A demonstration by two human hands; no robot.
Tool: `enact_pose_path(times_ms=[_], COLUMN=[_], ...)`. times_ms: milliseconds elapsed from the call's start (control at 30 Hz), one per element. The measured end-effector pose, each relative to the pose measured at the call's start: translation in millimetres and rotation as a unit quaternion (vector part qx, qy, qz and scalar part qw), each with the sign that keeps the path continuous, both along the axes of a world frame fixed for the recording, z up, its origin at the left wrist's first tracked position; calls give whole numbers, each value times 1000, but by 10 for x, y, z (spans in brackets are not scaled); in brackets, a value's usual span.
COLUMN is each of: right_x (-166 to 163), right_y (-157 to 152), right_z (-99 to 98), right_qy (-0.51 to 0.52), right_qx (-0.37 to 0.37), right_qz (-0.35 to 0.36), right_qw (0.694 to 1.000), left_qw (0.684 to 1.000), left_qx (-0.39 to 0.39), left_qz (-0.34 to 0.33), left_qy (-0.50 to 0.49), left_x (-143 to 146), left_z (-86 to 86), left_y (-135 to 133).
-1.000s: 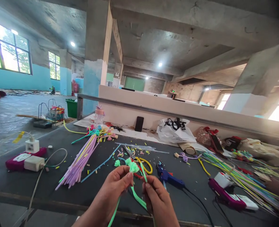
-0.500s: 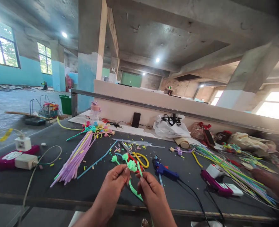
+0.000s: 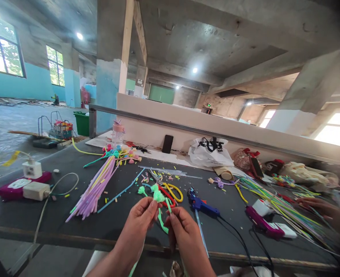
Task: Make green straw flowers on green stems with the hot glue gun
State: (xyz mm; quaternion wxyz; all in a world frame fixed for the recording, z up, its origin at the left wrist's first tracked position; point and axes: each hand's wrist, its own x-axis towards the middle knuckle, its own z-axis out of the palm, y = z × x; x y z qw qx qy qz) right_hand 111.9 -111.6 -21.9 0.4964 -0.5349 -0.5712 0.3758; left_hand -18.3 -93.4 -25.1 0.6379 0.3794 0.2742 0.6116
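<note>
In the middle of the head view my left hand (image 3: 139, 221) pinches a mint-green pipe cleaner flower (image 3: 158, 194) between thumb and fingers. My right hand (image 3: 185, 231), closed beside it, grips a green pipe cleaner (image 3: 168, 206) whose tip points up toward the flower. More green pipe cleaner (image 3: 163, 224) hangs between the hands. Just behind the flower lie scissors with red and yellow handles (image 3: 175, 193) and a smaller green pipe cleaner bloom (image 3: 141, 190). A blue glue gun (image 3: 204, 207) rests to the right of my right hand.
Purple pipe cleaners (image 3: 96, 184) lie in a bundle at left, near a power strip (image 3: 10, 191). Clear glue sticks (image 3: 181, 172) and clippings surround the scissors. A phone (image 3: 167, 144) and white bag (image 3: 210, 152) stand behind. Another person's hand (image 3: 320, 207) is over colored stems at right.
The view has shifted slightly. My hands still hold the green pieces, and the right-hand stem has tilted and sits lower beside the flower. The other person's hand has moved at the right.
</note>
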Motion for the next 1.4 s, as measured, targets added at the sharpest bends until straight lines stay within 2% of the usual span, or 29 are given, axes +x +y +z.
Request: enact_pose_path(times_ms=[133, 400, 467, 567, 667, 767, 833, 933, 1000, 1100, 1167, 1233, 1333, 1400], right_x=[0, -89, -98, -101, -122, -167, -192, -206, -206, -196, -169, -111, 30, 129], right_y=[39, 60, 40, 14, 21, 46, 48, 6, -36, -74, -66, -39, 0, 6], right_z=[-27, 53, 68, 57, 19, -6, -7, -13, -36, -84, -88, -40, 140, 301], right_qy=[-9, 35, 71, 127, 219, 296, 309, 303, 298, 226, 127, 10, -175, -307], right_qx=[19, 28, 19, -32, -83, -95, -106, -123, -105, -60, -17, 31, 92, 120], right_qz=[-3, 15, 26, 47, 51, 35, 39, 67, 63, 35, 27, 22, 27, 45], right_qw=[1000, 999, 997, 990, 971, 950, 944, 943, 947, 972, 991, 999, 980, 943], left_qw=[1000, 972, 966, 963, 978, 996, 999, 1000, 998, 989, 985, 989, 998, 999], left_qx=[4, 94, 99, 93, 75, 29, 0, -17, -39, -94, -113, -99, -48, -23], left_qz=[2, 64, 78, 90, 72, 15, -6, 10, 14, -7, -28, -40, -27, -16], left_qy=[27, 204, 225, 235, 180, 87, 45, -8, -49, -110, -123, -102, -31, 26], left_x=[-9, 16, 20, 13, 12, 27, 42, 62, 71, 73, 64, 48, 21, 10], left_z=[20, -37, -41, 1, 69, 101, 92, 72, 70, 71, 58, 32, -15, -42], left_y=[-1, 17, 10, -13, -42, -63, -67, -63, -66, -80, -84, -73, -31, -1])
